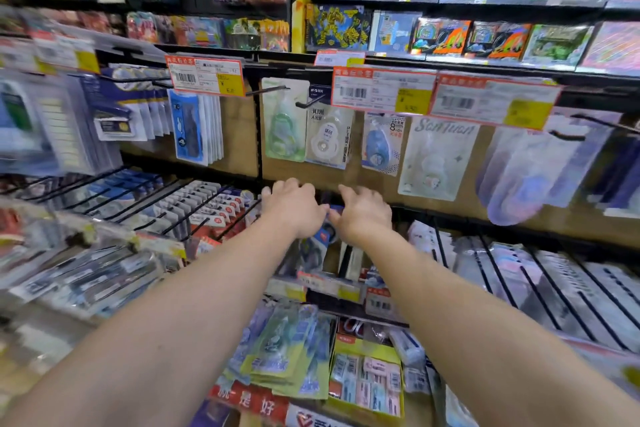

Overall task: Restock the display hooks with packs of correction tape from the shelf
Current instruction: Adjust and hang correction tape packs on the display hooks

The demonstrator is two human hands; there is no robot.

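Shelves packed; our left hand (294, 206) and right hand (363, 215) both pinch a pack (327, 229), so we'd lift it straight for the hook (273, 90).

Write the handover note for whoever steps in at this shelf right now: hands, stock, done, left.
Left hand and right hand: both reach side by side into the middle shelf row, fingers curled over a blue pack between them; the grip itself is hidden.
Upper hooks: a green pack and a white pack hang thinly; one bare hook juts out before them.
Spare stock: a stack of green-blue packs lies on the lower shelf.
Done: nothing visibly hung yet.
Left: lift packs, thread onto the sparse hooks.
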